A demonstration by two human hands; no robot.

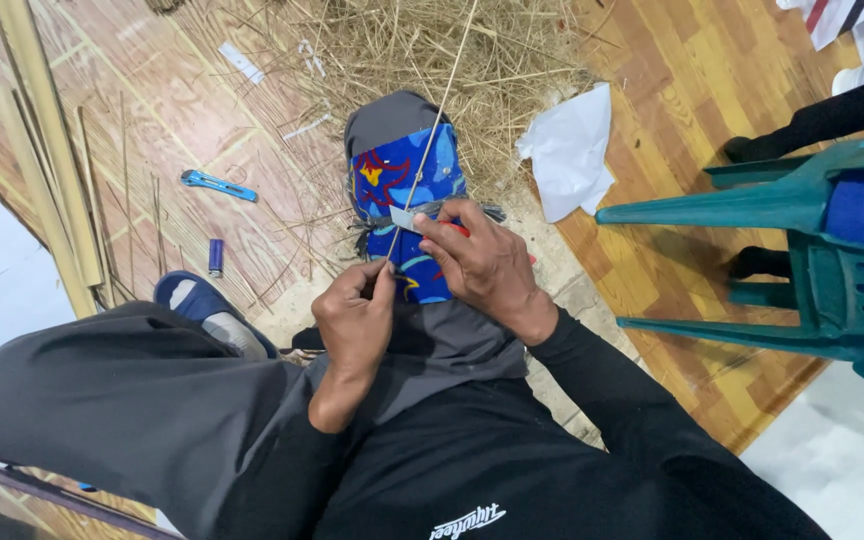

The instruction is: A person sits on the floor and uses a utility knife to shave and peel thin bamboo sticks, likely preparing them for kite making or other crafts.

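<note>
My left hand [354, 318] pinches the lower end of a long thin bamboo strip [434, 130] that rises away over my knee. At the strip's lower part my right hand [482, 262] grips a knife [414, 215], its blade laid against the strip just above my left fingers. A blue patterned cloth [407, 180] is wrapped over my grey-trousered knee under both hands. Part of the knife's handle is hidden inside my right fist.
A heap of dry shavings [422, 50] lies ahead on the wood floor. A blue utility knife [217, 185], a small blue lighter [215, 256] and bamboo slats [47, 150] lie left. White paper [570, 150] and a tipped green plastic chair [802, 250] lie right.
</note>
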